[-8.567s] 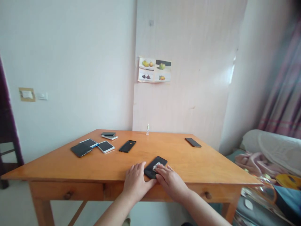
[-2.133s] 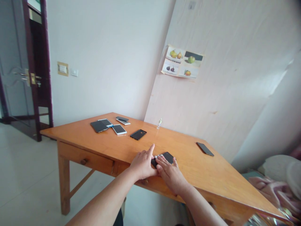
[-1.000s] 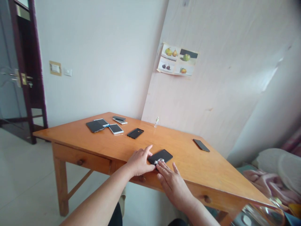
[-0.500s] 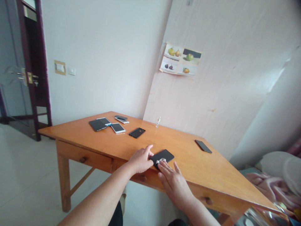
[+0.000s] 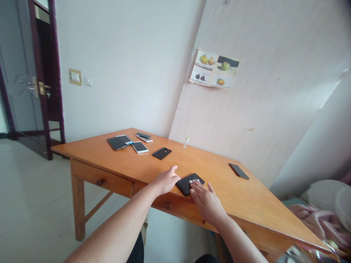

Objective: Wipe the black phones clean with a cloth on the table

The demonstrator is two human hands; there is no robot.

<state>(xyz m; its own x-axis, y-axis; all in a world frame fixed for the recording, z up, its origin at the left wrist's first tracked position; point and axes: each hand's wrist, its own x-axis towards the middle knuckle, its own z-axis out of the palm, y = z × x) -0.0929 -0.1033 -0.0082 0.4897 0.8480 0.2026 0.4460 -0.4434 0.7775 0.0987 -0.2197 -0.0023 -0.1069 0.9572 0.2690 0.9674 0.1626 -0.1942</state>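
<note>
A black phone [image 5: 184, 185] lies flat near the front edge of the wooden table [image 5: 208, 157]. At its left edge, the fingertips of my left hand [image 5: 166, 180] touch it, with the index finger stretched out and the other fingers partly hidden. My right hand [image 5: 206, 202] presses a small white wad, like tissue [image 5: 195, 180], onto the phone's upper surface under its fingertips. Behind them lies a black phone case [image 5: 162, 153], open side up. A small clear bottle [image 5: 187, 141] with a greenish top stands near the wall.
At the back left lie a dark tablet-like device [image 5: 117, 143], a white-framed phone [image 5: 140, 147] and several other phones. Another dark phone [image 5: 239, 171] lies at the right. Drawers with knobs [image 5: 100, 182] line the table front. Pink cloth [image 5: 315, 219] is heaped beyond the right edge.
My right hand has slid the white wad across the phone, up and to the right. My left hand's fingers have shifted slightly at the phone's edge. The view has turned slightly left.
</note>
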